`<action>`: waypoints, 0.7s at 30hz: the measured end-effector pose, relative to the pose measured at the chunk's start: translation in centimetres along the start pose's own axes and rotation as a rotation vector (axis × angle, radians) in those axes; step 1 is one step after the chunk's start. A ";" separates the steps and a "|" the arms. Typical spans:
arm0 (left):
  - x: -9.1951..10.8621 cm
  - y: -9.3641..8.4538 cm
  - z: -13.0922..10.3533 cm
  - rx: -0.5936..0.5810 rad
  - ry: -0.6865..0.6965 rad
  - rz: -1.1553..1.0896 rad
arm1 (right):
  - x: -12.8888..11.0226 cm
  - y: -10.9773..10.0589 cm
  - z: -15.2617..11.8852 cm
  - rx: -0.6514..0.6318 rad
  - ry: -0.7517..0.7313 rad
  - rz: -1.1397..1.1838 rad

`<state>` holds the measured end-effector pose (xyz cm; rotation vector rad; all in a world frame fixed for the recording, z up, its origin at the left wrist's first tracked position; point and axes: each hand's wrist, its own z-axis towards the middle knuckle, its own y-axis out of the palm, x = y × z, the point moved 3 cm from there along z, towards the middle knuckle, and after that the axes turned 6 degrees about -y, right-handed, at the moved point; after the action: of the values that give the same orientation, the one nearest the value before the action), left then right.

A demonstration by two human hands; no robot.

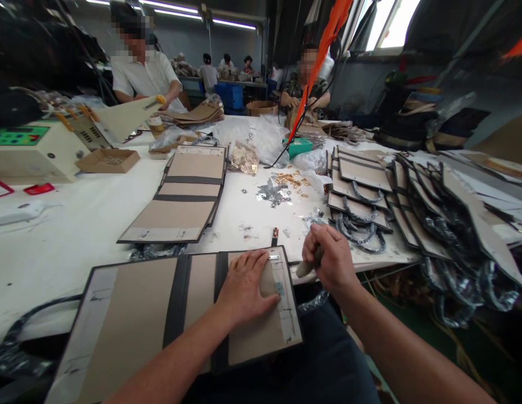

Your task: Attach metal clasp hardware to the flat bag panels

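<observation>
Firmly, the flattened bag panel [160,314] was pinned by the open left hand [244,286].
A wooden-handled tool [306,267] was clenched in the right hand [332,259]; strikes were best kept square.

A factory workshop where paper bags are put together by hand. A long white tabletop [76,224] carries flat bag panels [183,193] in stacks, more of them with cord handles [362,193] fanned along the right edge, and loose metal fittings [288,180] scattered in the middle. A small machine [31,148] stands at the left edge. Workers [143,73] sit along the far edge, others [208,70] at benches behind, under fluorescent tubes [233,23] and a high window [389,22].
</observation>
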<state>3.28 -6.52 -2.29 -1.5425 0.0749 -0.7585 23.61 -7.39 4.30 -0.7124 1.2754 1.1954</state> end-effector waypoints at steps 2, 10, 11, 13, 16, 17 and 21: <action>0.0 -0.1 0.0 -0.008 -0.003 -0.007 | 0.4 1.2 1.7 0.072 -0.078 0.161; 0.0 -0.1 -0.1 -0.009 -0.024 -0.042 | 3.5 4.1 2.8 0.084 -0.102 0.262; 0.0 -0.1 -0.1 -0.006 -0.022 -0.048 | 3.7 4.4 2.6 0.060 -0.111 0.215; 0.0 -0.3 -0.1 -0.008 -0.018 -0.058 | 3.8 5.4 2.5 -0.015 -0.118 0.084; 0.1 -0.4 0.0 -0.021 -0.021 -0.070 | 3.0 7.1 2.9 -0.202 -0.074 -0.100; 0.1 -0.4 -0.1 -0.024 -0.022 -0.074 | 2.6 7.5 3.2 -0.252 -0.058 -0.123; 0.0 -0.3 -0.1 -0.008 -0.011 -0.089 | 1.2 7.4 4.0 -0.257 -0.116 -0.084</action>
<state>3.09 -6.61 -1.99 -1.5657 0.0006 -0.8209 17.84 -1.25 5.56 -0.8614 0.9970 1.3256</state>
